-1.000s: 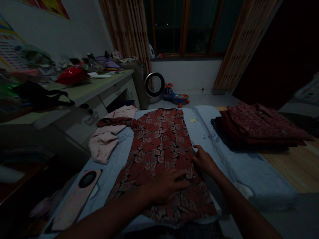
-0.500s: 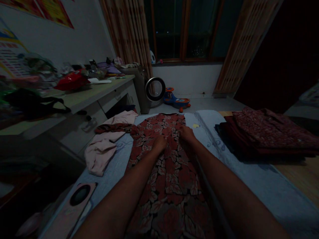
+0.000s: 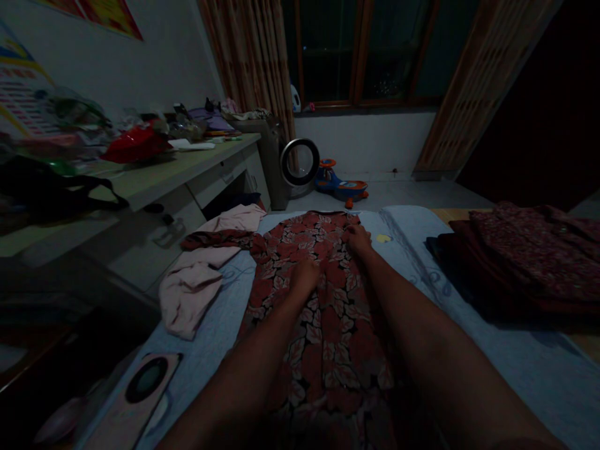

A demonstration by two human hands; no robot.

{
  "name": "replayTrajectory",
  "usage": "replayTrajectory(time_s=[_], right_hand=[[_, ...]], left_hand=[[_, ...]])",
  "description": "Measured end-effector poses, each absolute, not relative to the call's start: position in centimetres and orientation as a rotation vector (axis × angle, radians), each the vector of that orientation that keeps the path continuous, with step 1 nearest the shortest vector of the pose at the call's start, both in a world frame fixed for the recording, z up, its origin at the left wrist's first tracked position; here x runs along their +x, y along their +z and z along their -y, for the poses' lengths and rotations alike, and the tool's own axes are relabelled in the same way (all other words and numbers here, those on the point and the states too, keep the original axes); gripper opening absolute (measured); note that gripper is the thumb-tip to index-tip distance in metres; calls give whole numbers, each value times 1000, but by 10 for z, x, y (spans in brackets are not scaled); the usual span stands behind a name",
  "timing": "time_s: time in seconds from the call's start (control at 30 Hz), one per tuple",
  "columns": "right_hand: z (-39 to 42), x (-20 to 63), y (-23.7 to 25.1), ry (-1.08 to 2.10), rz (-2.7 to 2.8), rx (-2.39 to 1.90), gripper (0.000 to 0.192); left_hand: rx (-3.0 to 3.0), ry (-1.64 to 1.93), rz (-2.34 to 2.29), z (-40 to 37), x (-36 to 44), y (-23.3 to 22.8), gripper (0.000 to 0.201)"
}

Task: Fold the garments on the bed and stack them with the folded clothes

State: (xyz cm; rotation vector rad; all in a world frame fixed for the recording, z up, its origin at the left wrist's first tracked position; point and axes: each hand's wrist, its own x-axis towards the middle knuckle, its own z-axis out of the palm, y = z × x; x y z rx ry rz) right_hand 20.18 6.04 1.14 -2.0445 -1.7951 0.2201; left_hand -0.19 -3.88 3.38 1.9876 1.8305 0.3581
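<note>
Red leaf-print garment (image 3: 319, 294) lies spread flat along a pale blue blanket (image 3: 469, 325), running away from the person toward the window. Both bare hands rest on its far half. The left hand (image 3: 304, 276) presses palm down near the middle of the cloth, fingers relaxed and flat, grasping nothing. The right hand (image 3: 359, 239) sits further out, close to the garment's far right corner; whether its fingers pinch the edge or only press on it cannot be told in the dim light.

Left of the left hand, a crumpled pink cloth (image 3: 197, 281) lies at the blanket's edge, with a dark red sleeve across it. Nearer the person on that side is a pink phone (image 3: 135, 394), face down. Right of the right hand, well apart, sits a stack of folded dark red clothes (image 3: 525, 262). A cluttered worktop (image 3: 154, 175) runs along the left wall.

The garment looks thin, light and limp, likely to crease and slide on the blanket. Its hem corners and side seams seem the best places to take hold.
</note>
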Motion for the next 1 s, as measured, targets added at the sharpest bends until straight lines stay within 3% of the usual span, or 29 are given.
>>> replayTrajectory(time_s=[0.1,0.33,0.5,0.67,0.77,1.0], right_hand=[[-55,201,7,235,1725,-2106,46],[-49,203,10,238,1781,-2091,58],[-36,202,16,230,1895,-2037,62],[-7,191,22,-4,1984,-1929,51],[1,185,17,87,2156,-1880,43],[10,185,24,92,2078,-1916,48]], left_hand=[[2078,272,-1961,48,-2,34,54],[2059,126,-1997,54,-3,40,39],[2382,505,-1955,65,-1,43,41],[2735,491,-1320,90,4,31,41],[2680,369,-1304,101,0,21,46],[2632,281,-1407,129,-22,19,47]])
